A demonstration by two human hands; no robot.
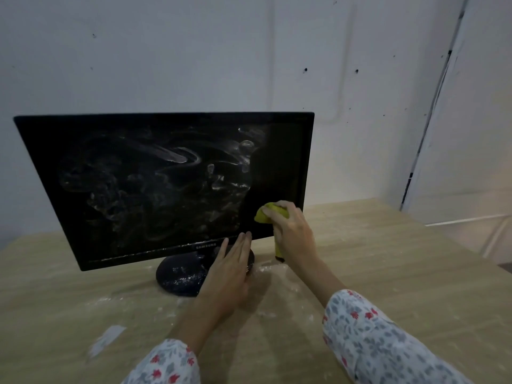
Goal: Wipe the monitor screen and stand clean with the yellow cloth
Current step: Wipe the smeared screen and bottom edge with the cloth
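Observation:
A black monitor [155, 178] stands on a wooden table, its screen covered in white powdery smears except for a dark strip along the right side. Its round black stand [177, 275] is dusted white too. My right hand [293, 231] grips a bunched yellow cloth [266, 213] and presses it against the screen's lower right corner; a tail of the cloth hangs below the hand. My left hand [232, 270] rests flat, fingers together, on the right part of the stand, fingertips touching the monitor's bottom bezel.
The wooden table [388, 273] carries white powder patches in front of the stand and at the near left. A white wall rises right behind the monitor. The table's right edge drops off at the far right.

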